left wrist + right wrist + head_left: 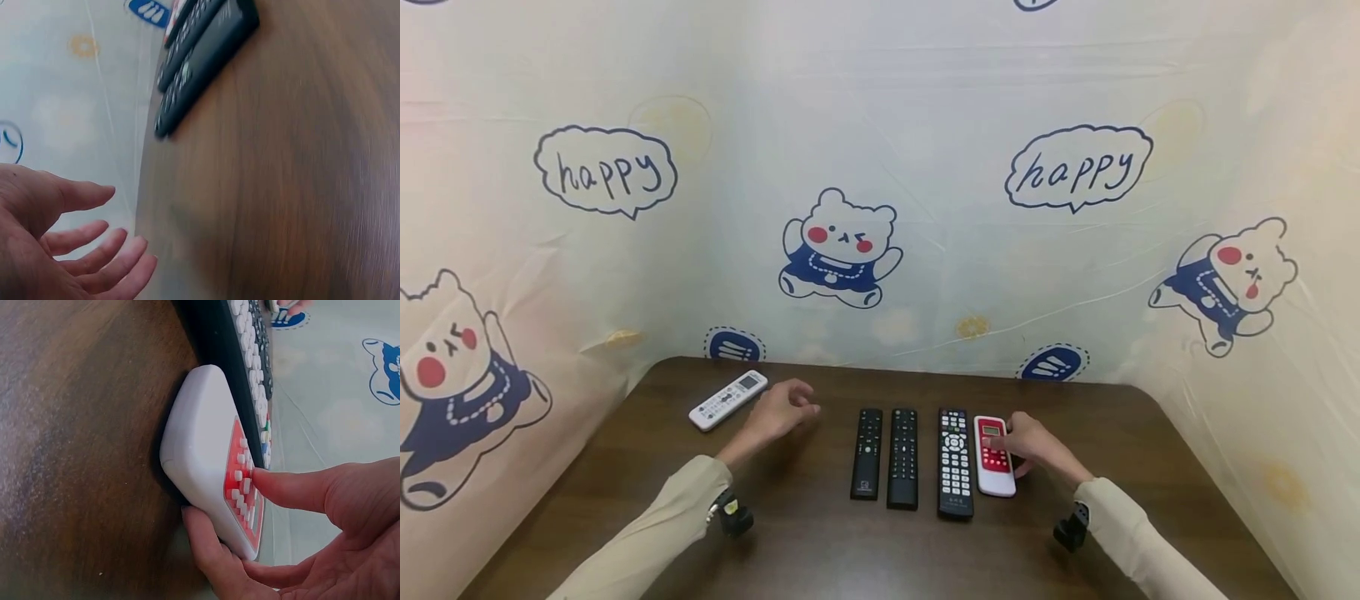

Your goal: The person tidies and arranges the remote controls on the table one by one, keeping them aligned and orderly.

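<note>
My right hand grips a white remote control with a red face at the right of a row of remotes. In the right wrist view the thumb lies on its buttons and the fingers curl along its side and under edge. Beside it lies a black remote with white buttons. My left hand hovers over the table with fingers relaxed and holds nothing. Left of that hand lies a white remote with a small display, set at a slant.
Two more black remotes, one on the left and one nearer the middle, lie side by side on the brown wooden table. A printed cloth with bears surrounds the table at the back and sides.
</note>
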`<state>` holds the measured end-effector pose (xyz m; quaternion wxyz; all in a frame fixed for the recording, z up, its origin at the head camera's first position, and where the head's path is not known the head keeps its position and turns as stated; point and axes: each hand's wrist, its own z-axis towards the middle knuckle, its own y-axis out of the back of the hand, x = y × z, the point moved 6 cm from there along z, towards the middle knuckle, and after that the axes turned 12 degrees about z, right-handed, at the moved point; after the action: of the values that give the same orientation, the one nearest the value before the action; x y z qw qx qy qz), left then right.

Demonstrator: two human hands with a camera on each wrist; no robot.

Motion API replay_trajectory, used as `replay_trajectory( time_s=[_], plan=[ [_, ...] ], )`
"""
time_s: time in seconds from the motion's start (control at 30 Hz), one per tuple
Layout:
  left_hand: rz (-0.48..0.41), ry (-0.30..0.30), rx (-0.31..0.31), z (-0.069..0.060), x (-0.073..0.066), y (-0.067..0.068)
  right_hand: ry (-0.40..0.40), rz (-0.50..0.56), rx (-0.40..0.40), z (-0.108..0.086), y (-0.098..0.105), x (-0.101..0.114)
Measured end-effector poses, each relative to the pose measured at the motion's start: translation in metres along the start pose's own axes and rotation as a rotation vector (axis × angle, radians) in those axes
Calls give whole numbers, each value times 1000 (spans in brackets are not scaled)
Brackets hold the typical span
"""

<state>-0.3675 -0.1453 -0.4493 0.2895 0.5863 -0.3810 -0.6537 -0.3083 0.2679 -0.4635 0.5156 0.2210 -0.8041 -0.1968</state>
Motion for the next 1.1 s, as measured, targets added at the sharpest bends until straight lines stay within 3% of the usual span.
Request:
replay_trajectory(
  time_s=[0.2,0.4,0.57,0.73,0.9,1.1],
  plan=[
    [28,-20,-100,-4,18,34,5,32,0,3,3,-2],
    [97,5,-211,-10,39,68,17,44,-7,7,6,-6],
    [191,35,-230,-7,67,81,3,52,5,8,5,-9],
    [310,74,-189,-3,100,82,-6,33,3,5,1,-4],
    [298,106,-78,-5,129,78,20,48,-12,3,-2,2],
    [288,66,-4,-1,132,75,13,134,16,4,5,-8]
  ],
)
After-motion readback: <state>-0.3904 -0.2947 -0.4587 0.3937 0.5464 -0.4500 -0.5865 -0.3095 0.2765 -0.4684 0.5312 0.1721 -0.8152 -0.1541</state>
